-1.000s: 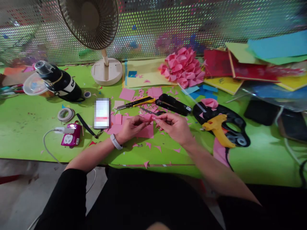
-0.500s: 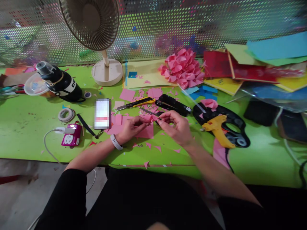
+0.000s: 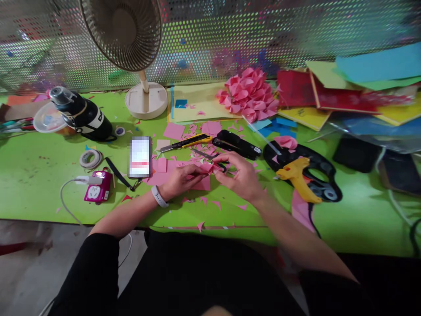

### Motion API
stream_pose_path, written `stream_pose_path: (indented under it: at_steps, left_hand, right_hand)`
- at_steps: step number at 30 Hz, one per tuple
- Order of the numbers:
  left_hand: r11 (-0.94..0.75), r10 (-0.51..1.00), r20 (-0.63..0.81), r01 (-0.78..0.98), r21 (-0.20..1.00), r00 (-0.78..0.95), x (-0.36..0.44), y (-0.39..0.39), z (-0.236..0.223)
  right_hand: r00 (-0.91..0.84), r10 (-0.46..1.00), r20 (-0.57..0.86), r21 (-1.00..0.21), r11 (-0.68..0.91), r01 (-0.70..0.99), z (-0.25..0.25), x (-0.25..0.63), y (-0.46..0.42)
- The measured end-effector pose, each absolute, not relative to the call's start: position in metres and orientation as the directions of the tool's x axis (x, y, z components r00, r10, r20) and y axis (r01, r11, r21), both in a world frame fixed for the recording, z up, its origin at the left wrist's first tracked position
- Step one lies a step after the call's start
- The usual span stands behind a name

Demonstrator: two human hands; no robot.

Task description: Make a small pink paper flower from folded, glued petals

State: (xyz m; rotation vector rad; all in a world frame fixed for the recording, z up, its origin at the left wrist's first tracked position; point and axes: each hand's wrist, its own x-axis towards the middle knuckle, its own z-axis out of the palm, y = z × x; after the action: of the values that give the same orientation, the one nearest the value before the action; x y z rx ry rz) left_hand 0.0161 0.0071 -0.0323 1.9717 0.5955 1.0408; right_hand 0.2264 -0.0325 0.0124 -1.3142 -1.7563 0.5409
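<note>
Between my hands is a small curled piece of pink paper (image 3: 206, 167). My left hand (image 3: 182, 179), with a white band at the wrist, pinches its left side. The fingertips of my right hand (image 3: 237, 174) close on its right edge. Just behind the right fingers lie scissors (image 3: 205, 153), their handles partly hidden by that hand. A yellow utility knife (image 3: 194, 141) and a black stapler (image 3: 237, 144) rest farther back. Flat pink paper sheets (image 3: 161, 177) lie under and beside my left hand, with cut scraps scattered around.
A pink paper flower ball (image 3: 250, 94) sits at the back. To the right, a yellow glue gun (image 3: 297, 177) rests on a black holder. A phone (image 3: 140, 156), tape roll (image 3: 90, 158), purple power adapter (image 3: 98, 186), black bottle (image 3: 82, 114) and fan (image 3: 146, 100) stand leftward.
My right fingers have shifted slightly on the pink paper, the thumb and forefinger now a little farther left. The paper appears turned and more open between my hands.
</note>
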Motion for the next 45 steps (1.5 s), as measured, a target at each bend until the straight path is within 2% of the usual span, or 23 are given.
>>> stream_pose_path:
  at_steps: [12,15,18,26,33,36,40,45]
  left_hand:
    - [-0.719,0.602,0.567,0.073,0.691,0.562,0.014,0.011,-0.033]
    - [-0.741,0.584,0.576,0.085,0.666,0.572,0.013,0.011,-0.031]
    - [-0.737,0.584,0.565,0.090,0.669,0.583,0.014,0.011,-0.029]
    - [-0.699,0.613,0.523,0.098,0.708,0.592,0.013,0.011,-0.036]
    - [-0.645,0.695,0.546,0.072,0.760,0.467,0.012,0.016,-0.023]
    - [-0.667,0.691,0.563,0.100,0.738,0.453,0.011,0.018,-0.023]
    - [-0.677,0.694,0.562,0.144,0.722,0.450,0.009,0.018,-0.027]
    - [-0.699,0.666,0.569,0.135,0.703,0.482,0.007,0.021,-0.026]
  right_hand:
    - [-0.126,0.922,0.366,-0.743,0.371,0.557,0.014,0.227,-0.033]
    - [-0.144,0.934,0.326,-0.762,0.350,0.545,0.013,0.228,-0.033]
    - [-0.161,0.946,0.283,-0.777,0.324,0.540,0.014,0.228,-0.034]
    - [-0.132,0.946,0.296,-0.770,0.318,0.554,0.010,0.225,-0.032]
    - [-0.097,0.922,0.374,-0.806,0.375,0.459,0.020,0.237,-0.031]
    - [-0.107,0.900,0.422,-0.770,0.418,0.482,0.018,0.239,-0.030]
    - [-0.188,0.886,0.424,-0.738,0.458,0.495,0.011,0.234,-0.030]
    - [-0.207,0.868,0.451,-0.684,0.485,0.545,0.008,0.227,-0.034]
